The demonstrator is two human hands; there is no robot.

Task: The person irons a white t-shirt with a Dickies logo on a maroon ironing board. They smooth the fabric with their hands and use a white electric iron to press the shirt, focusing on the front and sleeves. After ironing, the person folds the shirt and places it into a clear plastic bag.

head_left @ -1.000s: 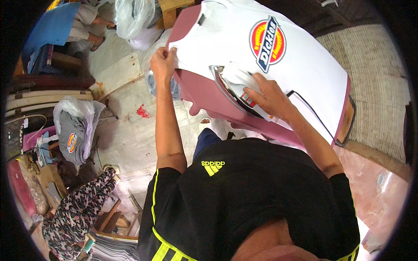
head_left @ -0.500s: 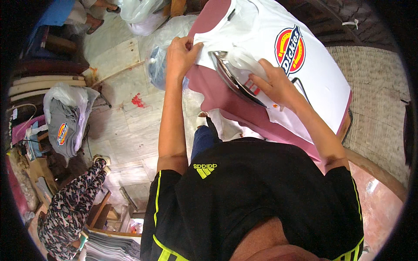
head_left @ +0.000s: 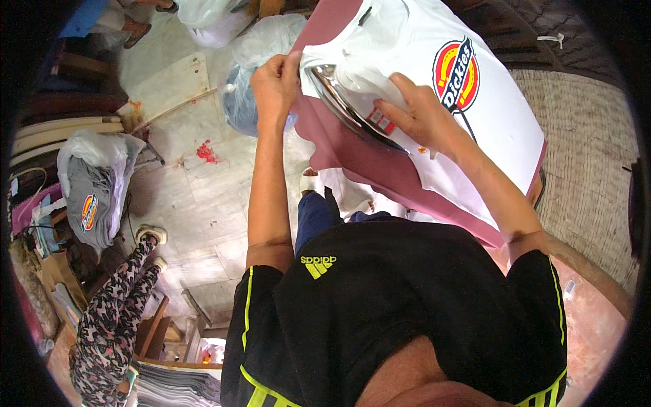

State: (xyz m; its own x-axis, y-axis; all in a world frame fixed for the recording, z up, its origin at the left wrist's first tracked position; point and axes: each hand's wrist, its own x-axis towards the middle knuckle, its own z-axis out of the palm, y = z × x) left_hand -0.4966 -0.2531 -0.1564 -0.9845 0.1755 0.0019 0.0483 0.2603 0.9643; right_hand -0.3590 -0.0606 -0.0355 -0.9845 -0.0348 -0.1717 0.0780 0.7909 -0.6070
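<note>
Your right hand point(head_left: 428, 117) holds the iron point(head_left: 361, 93) by its handle, with the fingers closed around it. The iron rests on the white garment point(head_left: 408, 51), near the edge of the ironing board point(head_left: 331, 130) which is closest to you, and its tip points toward your left hand point(head_left: 277, 88). Your left fingers are narrow, pinching the garment's border at the board's left edge. The round printed badge point(head_left: 456, 76) lies to the right of the iron.
</note>
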